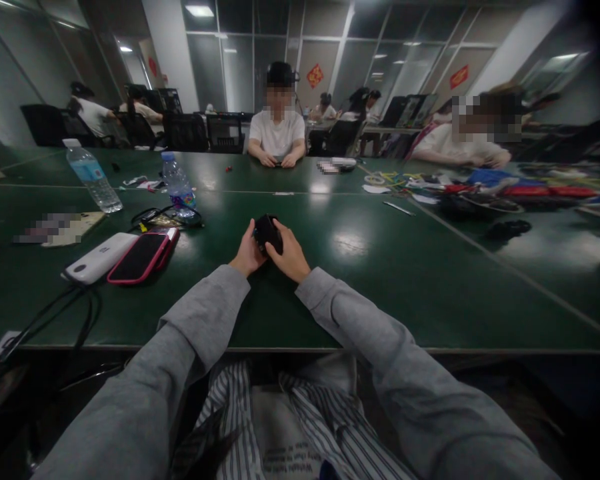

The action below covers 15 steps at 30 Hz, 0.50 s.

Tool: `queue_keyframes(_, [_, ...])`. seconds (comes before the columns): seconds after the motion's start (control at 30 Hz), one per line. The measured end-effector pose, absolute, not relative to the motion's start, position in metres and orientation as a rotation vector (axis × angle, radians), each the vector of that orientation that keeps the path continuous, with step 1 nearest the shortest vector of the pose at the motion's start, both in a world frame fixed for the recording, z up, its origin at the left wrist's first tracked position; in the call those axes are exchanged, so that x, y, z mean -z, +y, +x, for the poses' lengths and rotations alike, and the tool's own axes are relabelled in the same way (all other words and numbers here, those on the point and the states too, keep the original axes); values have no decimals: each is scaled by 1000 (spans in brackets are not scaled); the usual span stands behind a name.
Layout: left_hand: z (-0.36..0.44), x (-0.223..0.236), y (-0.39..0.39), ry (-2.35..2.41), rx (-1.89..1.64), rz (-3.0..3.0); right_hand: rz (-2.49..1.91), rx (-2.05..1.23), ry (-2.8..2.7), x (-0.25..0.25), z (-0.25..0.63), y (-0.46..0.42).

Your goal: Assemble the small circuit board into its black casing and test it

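Observation:
Both of my hands hold a small black box-shaped object just above the green table, in front of me. My left hand wraps round its left side. The fingers of my right hand lie over its top and right side, with the thumb along the near face. The object is dark, and I cannot make out what kind it is. To the left of my hands lie a phone in a pink case and a white power bank.
Two water bottles, one farther left and one beside black cables, stand on the green table. A pen and a cluttered pile are on the right. Across sits a person; another sits at right.

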<state>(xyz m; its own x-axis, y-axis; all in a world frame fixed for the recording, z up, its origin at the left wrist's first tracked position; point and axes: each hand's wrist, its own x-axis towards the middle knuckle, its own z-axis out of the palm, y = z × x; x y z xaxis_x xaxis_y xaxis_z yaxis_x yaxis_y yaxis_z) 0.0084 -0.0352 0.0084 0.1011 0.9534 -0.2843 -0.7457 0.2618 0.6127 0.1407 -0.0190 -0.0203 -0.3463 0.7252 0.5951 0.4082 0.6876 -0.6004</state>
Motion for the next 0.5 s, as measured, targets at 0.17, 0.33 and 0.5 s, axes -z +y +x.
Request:
queue_keyframes(0.17, [4,-2,-30,718,-1354,280,-881,-345,-1812,5,150,-16])
queue_keyframes(0.33, [4,2,-29,621,-1360,309,-985,-349,-1701,3,160,-4])
queue_keyframes(0.5, [4,1,-29,618,-1362,301,-1072,-381,-1685,12,164,5])
